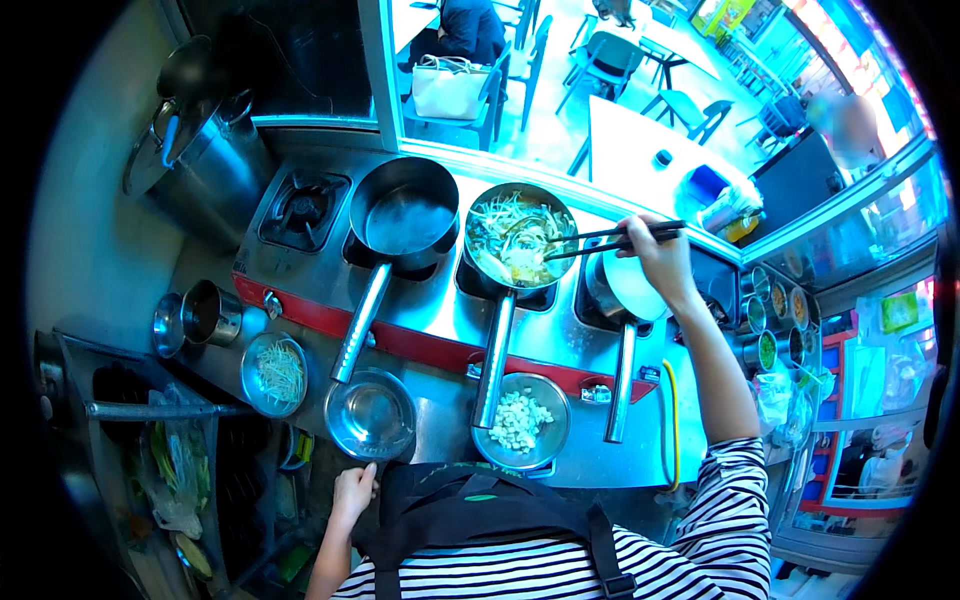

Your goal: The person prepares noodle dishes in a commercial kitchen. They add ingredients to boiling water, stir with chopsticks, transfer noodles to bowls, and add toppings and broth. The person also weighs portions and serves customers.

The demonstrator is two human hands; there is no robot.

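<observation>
My right hand (651,247) grips a pair of dark chopsticks (600,244), whose tips reach into a saucepan (512,283) of noodles, bean sprouts and broth on the stove. My left hand (355,491) hangs low beside my apron, fingers curled, near a metal bowl (370,416) that looks empty or holds clear liquid. To the noodle pan's left stands a deep dark saucepan (405,214); to its right, partly behind my right hand, is another saucepan (611,289) with a pale round surface. A bowl of white diced pieces (519,421) sits under the noodle pan's handle.
Bean sprouts fill a bowl (280,373) at the left, near a small pot (213,311). A bare burner (305,210) and a tall stockpot (217,165) stand beyond. Ingredient containers (766,349) line the right side. Pan handles jut over the front edge. A yellow hose (672,420) hangs at right.
</observation>
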